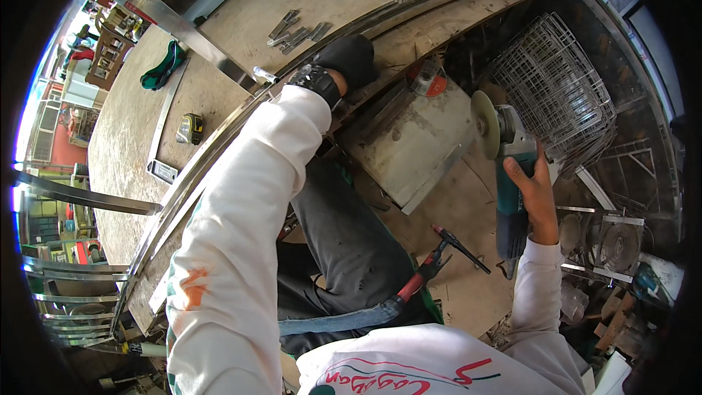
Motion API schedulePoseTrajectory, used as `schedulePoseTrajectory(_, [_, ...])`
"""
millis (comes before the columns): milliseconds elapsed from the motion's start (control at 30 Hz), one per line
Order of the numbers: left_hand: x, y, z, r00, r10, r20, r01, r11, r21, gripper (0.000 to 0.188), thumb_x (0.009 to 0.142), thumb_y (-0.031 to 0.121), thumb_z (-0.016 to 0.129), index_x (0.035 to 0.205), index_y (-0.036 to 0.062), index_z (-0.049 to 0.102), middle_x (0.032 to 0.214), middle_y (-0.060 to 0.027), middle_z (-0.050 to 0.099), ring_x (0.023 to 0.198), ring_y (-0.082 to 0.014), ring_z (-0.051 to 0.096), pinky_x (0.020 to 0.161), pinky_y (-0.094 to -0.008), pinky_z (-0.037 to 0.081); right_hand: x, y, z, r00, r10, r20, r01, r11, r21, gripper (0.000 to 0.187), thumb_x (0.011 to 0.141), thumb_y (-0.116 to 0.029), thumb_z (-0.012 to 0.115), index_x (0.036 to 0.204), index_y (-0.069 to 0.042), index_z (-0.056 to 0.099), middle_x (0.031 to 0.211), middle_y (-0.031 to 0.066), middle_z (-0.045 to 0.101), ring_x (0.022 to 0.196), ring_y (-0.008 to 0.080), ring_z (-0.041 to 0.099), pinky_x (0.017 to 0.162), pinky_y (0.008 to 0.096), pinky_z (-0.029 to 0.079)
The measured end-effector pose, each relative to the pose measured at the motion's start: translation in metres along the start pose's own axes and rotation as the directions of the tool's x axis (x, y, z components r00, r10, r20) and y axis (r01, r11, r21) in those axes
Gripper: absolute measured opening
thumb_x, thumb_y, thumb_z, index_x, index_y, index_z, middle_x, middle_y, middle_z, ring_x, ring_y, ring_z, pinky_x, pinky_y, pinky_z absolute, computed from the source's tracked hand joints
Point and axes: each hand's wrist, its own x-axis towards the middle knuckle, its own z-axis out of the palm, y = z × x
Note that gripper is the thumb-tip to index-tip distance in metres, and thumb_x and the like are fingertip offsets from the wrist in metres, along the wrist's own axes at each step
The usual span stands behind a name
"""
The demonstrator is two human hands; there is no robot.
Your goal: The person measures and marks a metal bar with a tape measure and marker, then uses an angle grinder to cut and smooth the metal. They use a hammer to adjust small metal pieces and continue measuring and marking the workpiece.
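My right hand [534, 190] is wrapped round the body of an angle grinder [512, 212], a dark teal tool with a pale round disc [484, 124] at its far end. The grinder is held above the floor, to the right of my knees. My left hand [349, 60], in a black glove with a watch [314, 84] at the wrist, rests at the edge of the workbench [431, 33], beside long shiny metal bars [219, 132]. Its fingers do not show apart in the dark glove. A welding torch [439, 252] with a blue-sleeved cable lies across my leg.
Several short metal pieces [296, 33], a tape measure [189, 129], a metal square [162, 170] and a green-and-black cloth item [164, 66] lie on the worktop. Below stands a pale metal box [417, 146]. Wire racks [556, 88] and scrap crowd the right side.
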Motion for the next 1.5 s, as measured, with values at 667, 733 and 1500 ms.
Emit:
schedulePoseTrajectory(667, [-0.007, 0.002, 0.008, 0.972, -0.223, -0.069, 0.209, 0.962, -0.175, 0.038, 0.083, 0.032, 0.074, 0.103, 0.0012, 0.078, 0.099, -0.0268, 0.075, 0.097, -0.0442, 0.074, 0.088, -0.0488, 0.059, 0.004, -0.001, 0.009, 0.999, -0.02, -0.028, 0.02, 1.0, 0.005, 0.095, 0.085, -0.054, 0.087, 0.15, 0.003, 0.047, 0.132, 0.0166, 0.062, 0.121, 0.0253, 0.062, 0.105, 0.0377, 0.049])
schedulePoseTrajectory(733, [-0.011, 0.005, 0.012, 0.962, -0.164, -0.22, 0.113, 0.967, -0.228, 0.032, 0.084, 0.028, 0.074, 0.103, 0.0021, 0.078, 0.101, -0.0265, 0.075, 0.098, -0.0446, 0.074, 0.088, -0.0491, 0.059, 0.002, -0.002, 0.009, 0.999, -0.017, -0.039, 0.017, 1.0, 0.011, 0.094, 0.086, -0.053, 0.087, 0.15, 0.003, 0.047, 0.132, 0.0163, 0.062, 0.121, 0.0251, 0.061, 0.105, 0.0374, 0.049])
schedulePoseTrajectory(1500, [-0.135, -0.001, -0.029, 0.961, -0.156, -0.227, -0.032, 0.755, -0.655, 0.03, 0.089, 0.017, 0.077, 0.116, 0.0025, 0.077, 0.094, -0.0147, 0.079, 0.084, -0.0251, 0.076, 0.079, -0.0373, 0.059, 0.003, -0.01, 0.02, 0.991, -0.078, 0.108, 0.089, 0.991, -0.099, 0.096, 0.077, -0.042, 0.096, 0.149, 0.0, 0.047, 0.14, 0.0153, 0.059, 0.126, 0.0255, 0.059, 0.109, 0.039, 0.048])
